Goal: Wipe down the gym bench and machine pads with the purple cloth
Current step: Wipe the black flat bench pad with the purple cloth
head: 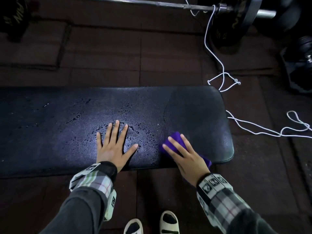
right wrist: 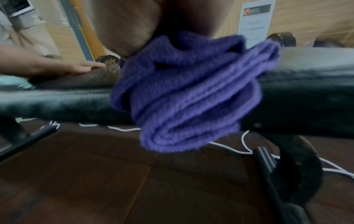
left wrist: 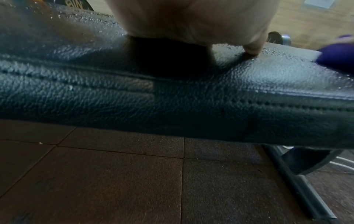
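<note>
Rubber floor tiles in dark brown are seen beneath everything, and across them the black padded bench is laid lengthwise, its textured surface occupying the middle of the head view. Water droplets are scattered over the middle of that surface, while the part at the right end is seen smooth and free of beads. A loaded barbell is laid on the floor beyond the bench, with a black weight plate at its right end, and a white cord is trailed from the bar down past the bench's right end and across the tiles. The left hand is pressed flat on the wet surface near the front edge, fingers straight and spread, nothing held in it; in the left wrist view only its palm and thumb tip are shown touching the leather. The right hand is laid on the purple cloth, fingers extended over it and pressing it down onto the surface near the bench's front right corner, just right of the left hand. In the right wrist view the cloth is shown bunched in folds, with part of it draped over the front edge of the bench and hanging below the padding. Two pale slippers are visible on the floor at the bottom of the head view.
</note>
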Motion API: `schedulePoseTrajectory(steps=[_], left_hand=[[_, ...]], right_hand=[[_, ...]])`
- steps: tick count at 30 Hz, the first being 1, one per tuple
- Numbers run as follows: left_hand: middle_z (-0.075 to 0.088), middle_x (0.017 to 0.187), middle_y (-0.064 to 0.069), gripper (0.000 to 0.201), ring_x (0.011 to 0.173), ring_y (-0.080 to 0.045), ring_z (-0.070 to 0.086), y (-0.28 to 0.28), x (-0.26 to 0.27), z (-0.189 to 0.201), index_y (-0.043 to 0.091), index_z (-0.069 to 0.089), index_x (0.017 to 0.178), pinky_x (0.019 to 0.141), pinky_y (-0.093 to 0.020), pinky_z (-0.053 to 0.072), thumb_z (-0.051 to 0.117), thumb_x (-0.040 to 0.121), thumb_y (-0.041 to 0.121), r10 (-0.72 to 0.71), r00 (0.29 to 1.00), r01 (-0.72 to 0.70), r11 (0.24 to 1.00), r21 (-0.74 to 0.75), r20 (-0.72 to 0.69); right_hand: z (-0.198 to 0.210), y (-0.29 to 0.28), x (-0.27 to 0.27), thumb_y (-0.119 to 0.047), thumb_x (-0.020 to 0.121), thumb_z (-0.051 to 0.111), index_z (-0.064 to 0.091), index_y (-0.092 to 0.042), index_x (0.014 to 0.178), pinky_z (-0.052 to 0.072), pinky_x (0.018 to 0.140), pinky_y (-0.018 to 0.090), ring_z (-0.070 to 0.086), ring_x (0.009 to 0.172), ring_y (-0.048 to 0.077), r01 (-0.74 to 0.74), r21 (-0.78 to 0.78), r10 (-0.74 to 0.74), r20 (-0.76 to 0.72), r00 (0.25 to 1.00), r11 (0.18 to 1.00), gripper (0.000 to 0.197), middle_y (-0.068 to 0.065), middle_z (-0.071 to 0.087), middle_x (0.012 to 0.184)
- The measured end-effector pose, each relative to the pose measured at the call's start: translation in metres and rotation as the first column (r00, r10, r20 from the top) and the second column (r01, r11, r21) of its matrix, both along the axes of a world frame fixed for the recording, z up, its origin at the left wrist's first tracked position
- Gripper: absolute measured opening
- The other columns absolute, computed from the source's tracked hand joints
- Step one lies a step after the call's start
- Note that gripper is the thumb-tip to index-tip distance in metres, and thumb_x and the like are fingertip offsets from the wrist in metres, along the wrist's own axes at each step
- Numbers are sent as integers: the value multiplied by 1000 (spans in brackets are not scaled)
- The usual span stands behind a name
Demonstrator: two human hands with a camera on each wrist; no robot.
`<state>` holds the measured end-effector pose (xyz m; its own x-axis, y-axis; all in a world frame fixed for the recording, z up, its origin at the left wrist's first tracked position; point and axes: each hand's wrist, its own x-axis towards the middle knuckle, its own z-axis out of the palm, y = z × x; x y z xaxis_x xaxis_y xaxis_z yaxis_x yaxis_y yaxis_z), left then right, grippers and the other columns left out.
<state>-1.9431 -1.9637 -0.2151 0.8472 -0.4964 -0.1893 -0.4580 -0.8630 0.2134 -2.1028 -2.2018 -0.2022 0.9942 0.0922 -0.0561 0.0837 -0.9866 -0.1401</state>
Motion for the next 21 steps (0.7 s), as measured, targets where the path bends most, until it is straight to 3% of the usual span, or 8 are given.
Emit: schedulePoseTrajectory(steps=[4, 8, 10, 11, 14, 17, 19, 21], left_hand=[[-5, 161, 9, 80, 148, -12, -10, 1, -1, 0, 36, 2, 151, 114, -42, -19, 13, 85, 80, -6, 1000, 6, 1000, 12, -3], [-11, 160, 9, 80, 147, -11, -15, 1, 0, 0, 36, -2, 150, 113, -42, -22, 11, 85, 80, -8, 1000, 8, 1000, 30, -3], [-15, 159, 10, 80, 145, -9, -19, 2, 0, -1, 36, -5, 150, 112, -41, -24, 10, 85, 80, -7, 1000, 7, 999, 39, -8], [-15, 159, 10, 80, 145, -9, -19, 2, 0, -1, 36, -5, 150, 112, -41, -25, 10, 84, 80, -5, 1000, 5, 999, 38, -9], [-16, 158, 11, 80, 145, -8, -20, 1, 0, 0, 37, -5, 150, 112, -41, -24, 9, 84, 80, 0, 1000, 1, 999, 40, -17], [-20, 157, 12, 81, 143, -7, -23, 1, 0, 3, 37, -9, 148, 111, -41, -26, 6, 81, 81, -4, 999, 6, 999, 50, -39], [-24, 156, 12, 82, 142, -7, -27, 0, 0, 5, 38, -12, 148, 110, -41, -27, 3, 80, 81, -3, 999, 6, 998, 61, -54], [-26, 155, 13, 81, 142, -7, -28, 0, 1, 6, 40, -14, 147, 110, -41, -27, 2, 79, 81, -2, 997, 7, 998, 69, -71]], right_hand=[[7, -25, -40, -4, 69, 64, 18, -33, 148, 41, 104, 45, 21, 140, 37, 34, 21, -34, 1, 999, 999, 96, -2, 24, 154], [13, -44, -30, -16, 88, 45, 19, -40, 145, 55, 85, 37, 17, 142, 28, 278, 91, -281, 28, 959, 956, 67, -11, 22, 153], [9, -43, -10, -15, 90, 51, 23, -40, 144, 57, 79, 38, 18, 143, 29, 370, 103, -374, 21, 927, 923, 65, -12, 22, 153], [7, -39, 0, -12, 88, 56, 26, -38, 143, 56, 82, 40, 20, 142, 32, 384, 101, -388, 29, 921, 918, 68, -10, 25, 153], [6, -17, 23, -6, 80, 62, 35, -30, 142, 46, 99, 41, 25, 138, 39, 308, 61, -312, 75, 947, 949, 71, -3, 33, 150], [5, 5, 20, -6, 75, 58, 34, -26, 143, 37, 107, 45, 21, 138, 38, 100, -7, -99, 96, 990, 995, 75, 2, 35, 149], [5, 10, 2, -8, 75, 54, 27, -27, 146, 32, 110, 46, 20, 140, 39, -20, -44, 23, 59, 998, 999, 78, 3, 28, 152], [5, 4, -21, -7, 70, 62, 25, -27, 147, 37, 106, 46, 22, 139, 40, -80, -40, 80, 15, 997, 996, 88, 2, 26, 153]])
